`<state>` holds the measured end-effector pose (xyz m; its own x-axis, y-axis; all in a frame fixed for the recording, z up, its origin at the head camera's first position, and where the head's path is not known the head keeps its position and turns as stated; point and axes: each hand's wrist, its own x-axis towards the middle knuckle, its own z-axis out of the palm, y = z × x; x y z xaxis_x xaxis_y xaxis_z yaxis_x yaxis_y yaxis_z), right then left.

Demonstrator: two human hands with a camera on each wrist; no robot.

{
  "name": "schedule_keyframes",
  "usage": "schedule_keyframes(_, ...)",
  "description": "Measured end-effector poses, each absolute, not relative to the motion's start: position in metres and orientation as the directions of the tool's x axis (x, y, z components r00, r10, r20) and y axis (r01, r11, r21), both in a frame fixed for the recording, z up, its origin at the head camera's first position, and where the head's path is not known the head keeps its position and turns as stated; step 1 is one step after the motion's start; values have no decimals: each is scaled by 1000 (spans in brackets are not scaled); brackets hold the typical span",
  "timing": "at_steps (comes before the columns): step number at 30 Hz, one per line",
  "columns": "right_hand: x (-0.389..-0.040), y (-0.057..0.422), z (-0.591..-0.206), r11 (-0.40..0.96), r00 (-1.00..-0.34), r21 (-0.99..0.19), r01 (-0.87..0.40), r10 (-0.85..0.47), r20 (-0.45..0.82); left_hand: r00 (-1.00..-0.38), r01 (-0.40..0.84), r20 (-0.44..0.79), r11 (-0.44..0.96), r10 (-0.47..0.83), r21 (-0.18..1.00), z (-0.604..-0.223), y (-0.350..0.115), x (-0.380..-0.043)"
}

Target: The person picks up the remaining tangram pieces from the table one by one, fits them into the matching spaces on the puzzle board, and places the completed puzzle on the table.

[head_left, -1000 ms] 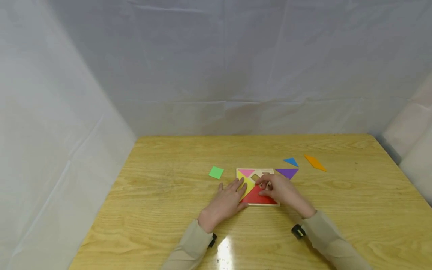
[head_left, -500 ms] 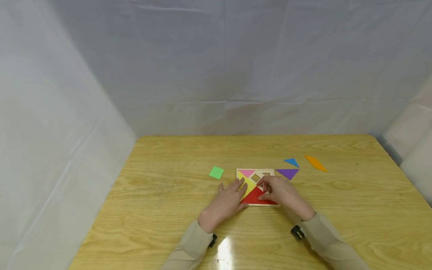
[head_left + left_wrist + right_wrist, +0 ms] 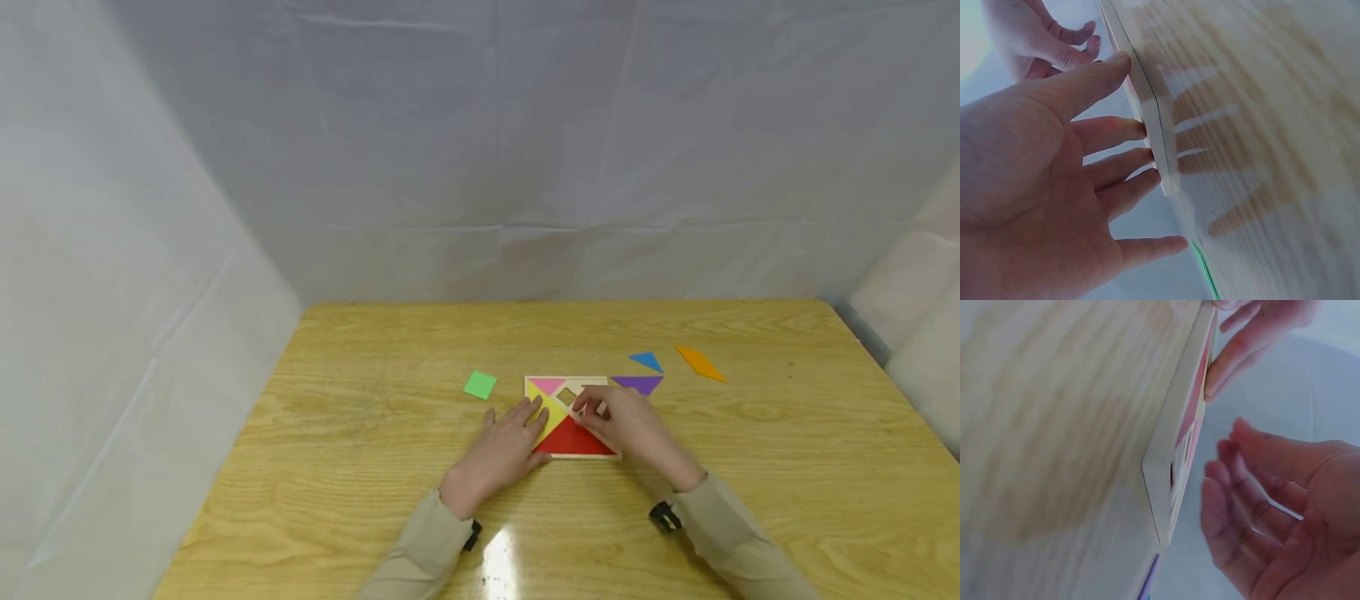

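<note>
Two bare hands, both at one flat tangram board point(image 3: 1159, 456) of pale, smooth wood, straight-edged and low, lying on the table in front of the person. Left hand point(image 3: 501, 457) spread, three fingertips down on the board and its yellow triangle point(image 3: 556, 417), thumb against the near edge, little finger out past the side. Right hand point(image 3: 632, 427) loosely curled above the board's right part, thumb and fingertips near one another; hard to tell, with the blur, whether thumb and forefinger meet.

Three pieces in the board, all flat, solid-coloured triangles: the yellow one, partly under the left fingers; one big red triangle point(image 3: 573, 442) along the near side; one small pink triangle point(image 3: 547, 385) at the far left corner. One diamond-shaped cutout point(image 3: 567, 397) in plain sight, with pale wood around it.

Around the board, four loose pieces: one green square point(image 3: 480, 385) to the left; to the right, one purple triangle point(image 3: 637, 384) just beside the board, one smaller blue triangle point(image 3: 647, 362) behind it, and one slim orange parallelogram point(image 3: 701, 364) farther out.

Two beige sleeves point(image 3: 422, 537), creased, with two black wrist devices point(image 3: 664, 517). Beneath everything, one yellowish table point(image 3: 360, 417) with wavy wood grain and a glossy surface; beyond, wrinkled greyish-white sheeting point(image 3: 480, 150).
</note>
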<state>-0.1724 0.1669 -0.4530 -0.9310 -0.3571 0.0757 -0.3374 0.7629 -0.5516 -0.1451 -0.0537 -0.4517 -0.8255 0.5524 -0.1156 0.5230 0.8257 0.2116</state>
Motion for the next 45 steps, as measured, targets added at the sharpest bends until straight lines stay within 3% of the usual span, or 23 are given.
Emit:
schedule_keyframes(11, -182, 189, -445, 763, -929, -535, -364, -257, 265, -824, 522, -118, 823, 554, 223, -451, -54, -145)
schedule_keyframes(24, -213, 260, -435, 836, -950, -476, -272, -154, 273, -825, 519, -119, 824, 552, 226, -450, -54, -145)
schedule_keyframes(34, -230, 304, -441, 892, -982, -418, -170, -116, 152, -825, 527, -113, 826, 554, 202, -454, -54, -147)
schedule_keyframes(45, -239, 318, -447, 936, -995, -338, -96, -104, -6, -826, 527, -112, 827, 553, 194, -453, -54, -146)
